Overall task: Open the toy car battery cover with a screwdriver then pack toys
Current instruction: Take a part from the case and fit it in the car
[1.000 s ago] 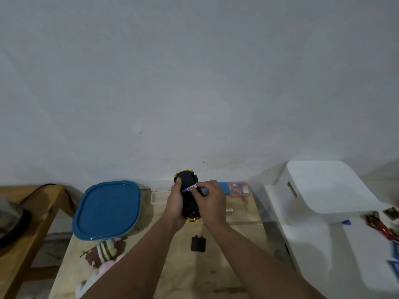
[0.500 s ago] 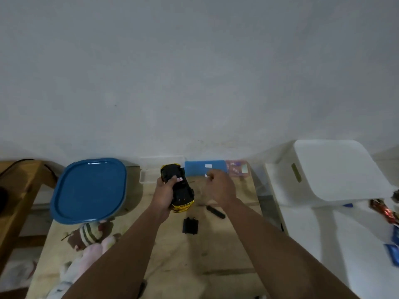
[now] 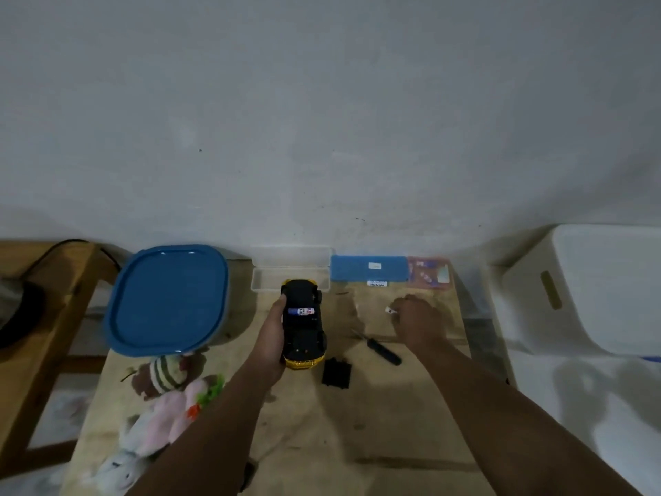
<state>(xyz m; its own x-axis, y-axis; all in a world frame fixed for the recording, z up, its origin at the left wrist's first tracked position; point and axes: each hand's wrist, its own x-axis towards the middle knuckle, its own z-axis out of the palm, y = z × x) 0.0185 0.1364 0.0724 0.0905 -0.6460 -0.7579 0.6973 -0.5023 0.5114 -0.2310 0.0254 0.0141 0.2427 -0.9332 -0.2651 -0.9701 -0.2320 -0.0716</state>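
Note:
My left hand [image 3: 273, 338] grips a yellow toy car [image 3: 304, 325] held upside down, its black underside up. The battery bay is uncovered and one battery [image 3: 301, 311] lies in it. The black battery cover [image 3: 336, 373] lies on the wooden table [image 3: 375, 424] just right of the car. A black-handled screwdriver [image 3: 379, 349] lies on the table beyond the cover. My right hand [image 3: 416, 322] is over the table to the right, fingers curled, pinching a small white object [image 3: 389, 310] that I cannot make out.
A blue-lidded container [image 3: 168, 298] sits at the back left. Plush toys [image 3: 161, 395] lie at the front left. A clear case [image 3: 289, 268], a blue box [image 3: 368, 268] and a pink packet [image 3: 427, 272] line the wall. A white bin [image 3: 590, 288] stands right.
My right hand has left the car's battery bay and moved right with a small white object. The car has come down toward the table, and the camera has tilted down.

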